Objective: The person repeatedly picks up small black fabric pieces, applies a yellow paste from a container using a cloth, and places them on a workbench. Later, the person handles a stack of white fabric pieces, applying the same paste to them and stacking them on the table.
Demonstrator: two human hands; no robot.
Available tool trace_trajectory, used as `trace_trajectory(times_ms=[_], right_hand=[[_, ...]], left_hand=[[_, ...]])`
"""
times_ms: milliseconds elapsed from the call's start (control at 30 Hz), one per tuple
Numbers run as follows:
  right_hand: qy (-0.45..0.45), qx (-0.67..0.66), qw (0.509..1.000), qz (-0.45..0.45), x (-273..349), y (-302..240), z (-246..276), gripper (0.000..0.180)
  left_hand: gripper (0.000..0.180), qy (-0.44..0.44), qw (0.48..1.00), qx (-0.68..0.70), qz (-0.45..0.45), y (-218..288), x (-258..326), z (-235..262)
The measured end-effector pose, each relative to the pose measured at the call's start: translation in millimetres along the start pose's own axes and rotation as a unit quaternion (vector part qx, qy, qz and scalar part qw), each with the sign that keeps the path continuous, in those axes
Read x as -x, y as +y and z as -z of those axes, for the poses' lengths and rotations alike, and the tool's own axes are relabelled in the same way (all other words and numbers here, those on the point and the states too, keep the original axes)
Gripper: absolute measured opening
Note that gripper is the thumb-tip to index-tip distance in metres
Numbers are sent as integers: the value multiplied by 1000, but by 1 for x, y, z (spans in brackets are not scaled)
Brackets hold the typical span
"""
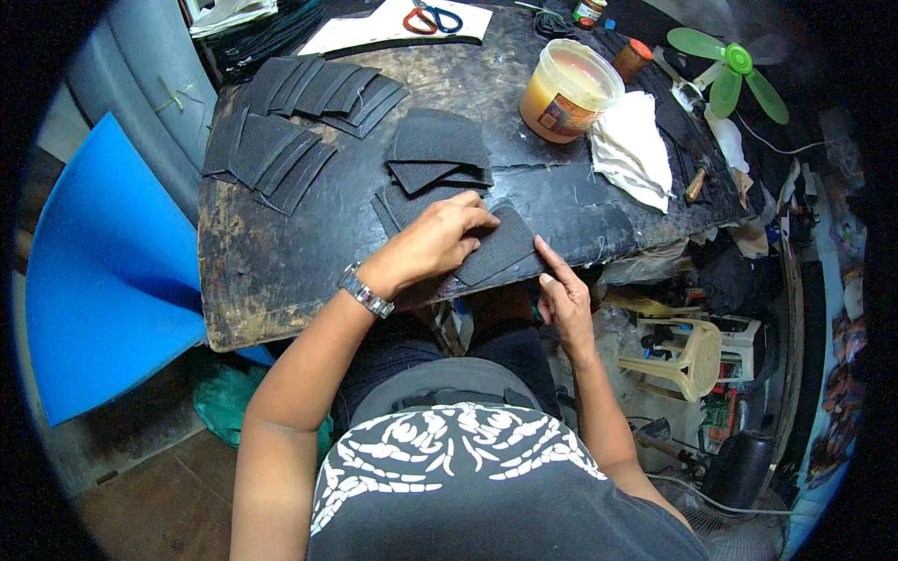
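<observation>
**Black ribbed piece pinned at the near desk edge**

Lying flat at the front edge of the desk (271, 280), black ribbed piece (500, 245), one corner reaching the rim. Pressed from above by the left hand (435, 241), palm down, fingers close together and flat on the material, wrist bent inward, watch (365, 292) on it. Touched at its right corner by the right hand (564, 297), index finger extended, other fingers curled, hand hanging just off the rim. Just behind, a stack of similar dark pieces (438, 154); further left, fanned rows (281, 150). Bare scuffed room front left. Glue tub (569, 91) and white cloth (634, 148) well apart, back right.
</observation>
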State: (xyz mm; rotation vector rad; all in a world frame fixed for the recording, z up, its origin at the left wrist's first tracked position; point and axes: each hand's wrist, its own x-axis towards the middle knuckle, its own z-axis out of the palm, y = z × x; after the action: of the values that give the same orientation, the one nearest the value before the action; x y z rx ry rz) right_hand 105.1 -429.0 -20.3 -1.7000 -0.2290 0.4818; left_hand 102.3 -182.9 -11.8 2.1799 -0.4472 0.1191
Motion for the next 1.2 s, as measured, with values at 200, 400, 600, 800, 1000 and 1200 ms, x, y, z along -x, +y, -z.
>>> trace_trajectory(times_ms=[200, 400, 600, 800, 1000, 1200], right_hand=[[-38, 175, 969, 173, 13, 9, -27, 49], [-145, 199, 950, 193, 26, -9, -52, 45], [-52, 52, 989, 126, 9, -28, -16, 38], [59, 275, 907, 314, -49, -54, 10, 37], [280, 418, 841, 202, -209, -145, 70, 87], [103, 578, 809, -22, -250, -186, 66, 100]], left_hand=[[37, 9, 1000, 6, -11, -7, 2, -4], [38, 33, 998, 27, -38, 3, 7, 3], [47, 318, 945, -55, 58, -31, 47, 141], [54, 220, 845, -369, 317, -89, 79, 234], [42, 125, 976, -180, 5, -80, 9, 128], [48, 35, 964, -256, 63, -57, -39, 90]])
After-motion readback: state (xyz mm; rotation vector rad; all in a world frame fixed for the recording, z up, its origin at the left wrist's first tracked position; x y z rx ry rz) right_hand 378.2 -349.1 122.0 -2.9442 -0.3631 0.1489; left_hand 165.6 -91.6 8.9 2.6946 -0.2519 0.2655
